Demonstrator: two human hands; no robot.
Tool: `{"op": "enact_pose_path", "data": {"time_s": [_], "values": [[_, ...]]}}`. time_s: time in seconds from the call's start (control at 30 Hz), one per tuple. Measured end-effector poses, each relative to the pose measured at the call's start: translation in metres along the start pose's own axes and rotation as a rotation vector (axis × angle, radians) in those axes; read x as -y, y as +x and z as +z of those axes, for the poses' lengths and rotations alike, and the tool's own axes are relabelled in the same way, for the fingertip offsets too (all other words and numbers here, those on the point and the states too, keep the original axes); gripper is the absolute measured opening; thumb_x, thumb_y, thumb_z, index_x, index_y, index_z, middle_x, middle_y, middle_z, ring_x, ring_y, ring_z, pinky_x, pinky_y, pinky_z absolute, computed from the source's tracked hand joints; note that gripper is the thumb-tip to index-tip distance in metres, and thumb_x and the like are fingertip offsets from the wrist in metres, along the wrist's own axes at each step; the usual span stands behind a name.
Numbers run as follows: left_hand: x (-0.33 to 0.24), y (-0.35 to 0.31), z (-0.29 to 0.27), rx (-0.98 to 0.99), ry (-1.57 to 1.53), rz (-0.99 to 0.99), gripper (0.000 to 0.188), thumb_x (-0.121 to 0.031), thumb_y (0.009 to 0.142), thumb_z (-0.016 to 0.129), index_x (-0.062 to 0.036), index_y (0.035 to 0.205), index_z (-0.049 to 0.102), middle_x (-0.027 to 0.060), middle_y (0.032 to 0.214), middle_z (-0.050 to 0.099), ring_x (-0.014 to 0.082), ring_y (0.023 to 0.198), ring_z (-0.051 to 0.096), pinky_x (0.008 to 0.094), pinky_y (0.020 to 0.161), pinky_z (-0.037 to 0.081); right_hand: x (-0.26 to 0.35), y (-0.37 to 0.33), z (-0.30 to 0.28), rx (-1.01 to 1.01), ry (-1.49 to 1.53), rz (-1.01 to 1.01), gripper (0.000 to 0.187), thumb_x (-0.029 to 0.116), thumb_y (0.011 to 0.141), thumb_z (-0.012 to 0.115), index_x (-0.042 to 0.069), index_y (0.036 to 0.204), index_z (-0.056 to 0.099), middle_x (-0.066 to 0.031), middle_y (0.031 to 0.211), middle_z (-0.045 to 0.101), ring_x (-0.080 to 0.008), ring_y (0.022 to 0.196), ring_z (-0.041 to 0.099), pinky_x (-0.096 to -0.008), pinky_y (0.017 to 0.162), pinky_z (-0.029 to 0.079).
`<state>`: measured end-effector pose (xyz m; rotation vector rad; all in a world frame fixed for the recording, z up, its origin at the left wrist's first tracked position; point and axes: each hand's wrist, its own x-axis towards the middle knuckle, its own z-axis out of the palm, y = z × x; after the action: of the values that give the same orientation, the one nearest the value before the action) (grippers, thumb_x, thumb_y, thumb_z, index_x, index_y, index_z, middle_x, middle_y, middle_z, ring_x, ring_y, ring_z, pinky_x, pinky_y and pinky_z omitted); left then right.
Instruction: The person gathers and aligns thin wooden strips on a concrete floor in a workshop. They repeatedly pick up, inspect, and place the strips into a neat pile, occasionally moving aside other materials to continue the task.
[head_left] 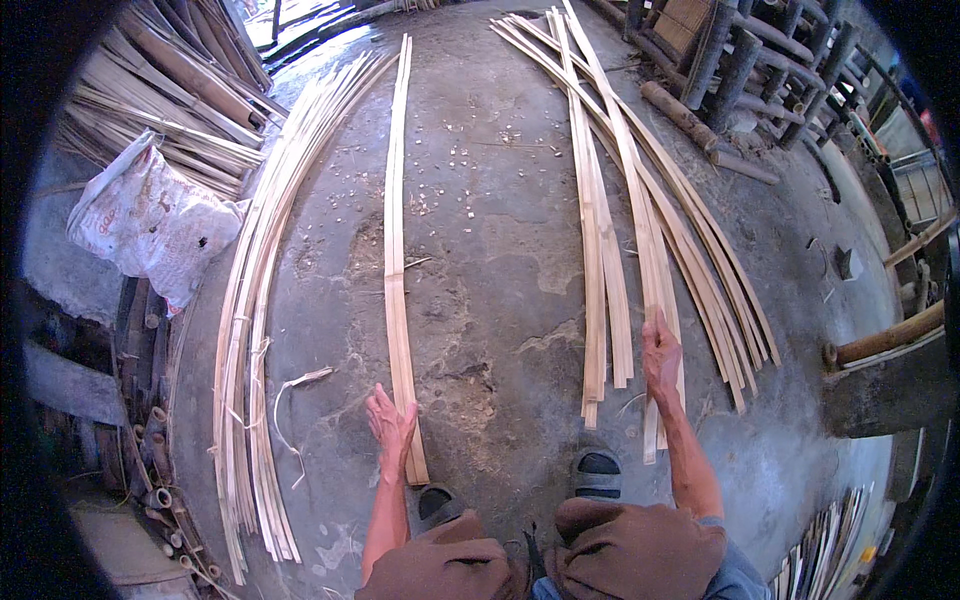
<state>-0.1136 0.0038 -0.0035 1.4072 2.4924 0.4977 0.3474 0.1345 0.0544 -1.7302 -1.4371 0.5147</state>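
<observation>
Long pale bamboo strips lie lengthwise on the floor ahead of me. My left hand (393,420) is at the near end of a narrow middle strip (396,270). Its fingers are partly spread to the left of the strip, and the thumb side touches the strip's edge. My right hand (661,358) is closed round flat bamboo strips (652,265) in the right group, a little above their near ends. The palm side of that hand is hidden. Beside it on the left lie shorter-reaching bamboo strips (594,300); others fan out on its right (715,290).
A curved bundle of bamboo strips (250,260) lies at the left, with a loose peeled shaving (283,425) beside it. A white sack (150,220) rests against stacked split bamboo (180,70). Bamboo frames (740,75) stand at the far right. My sandalled feet (598,473) are close by.
</observation>
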Motion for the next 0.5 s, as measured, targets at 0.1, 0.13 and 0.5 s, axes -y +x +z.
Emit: {"op": "enact_pose_path", "data": {"time_s": [0.1,0.13,0.5], "values": [[0.020,0.004,0.006,0.012,-0.025,0.045,0.085,-0.024,0.079,0.075,0.0048,0.145,0.029,0.0299,0.125,0.050,0.0464,0.114,0.051,0.0504,0.098,0.043,-0.016,0.011,0.001,0.170,-0.183,0.265,0.056,0.037,0.099,0.056,0.001,0.141,0.048,-0.0203,0.099,0.069,-0.0225,0.085,0.065,-0.0343,0.075,0.050],[0.023,0.005,0.007,0.023,-0.058,0.055,0.085,-0.023,0.079,0.075,0.0052,0.145,0.029,0.0305,0.124,0.051,0.0467,0.113,0.052,0.0500,0.098,0.043,-0.023,0.015,0.002,0.127,-0.141,0.203,0.055,0.036,0.099,0.056,0.001,0.140,0.049,-0.0202,0.093,0.067,-0.0230,0.081,0.063,-0.0353,0.073,0.050],[0.020,0.014,0.018,-0.021,-0.114,0.022,0.092,-0.018,0.075,0.079,0.0030,0.147,0.026,0.0303,0.127,0.051,0.0452,0.118,0.051,0.0484,0.100,0.043,-0.102,0.052,0.012,0.045,-0.248,0.066,0.045,0.032,0.098,0.058,0.003,0.133,0.057,-0.0150,0.080,0.062,-0.0204,0.074,0.057,-0.0352,0.071,0.048]]}}
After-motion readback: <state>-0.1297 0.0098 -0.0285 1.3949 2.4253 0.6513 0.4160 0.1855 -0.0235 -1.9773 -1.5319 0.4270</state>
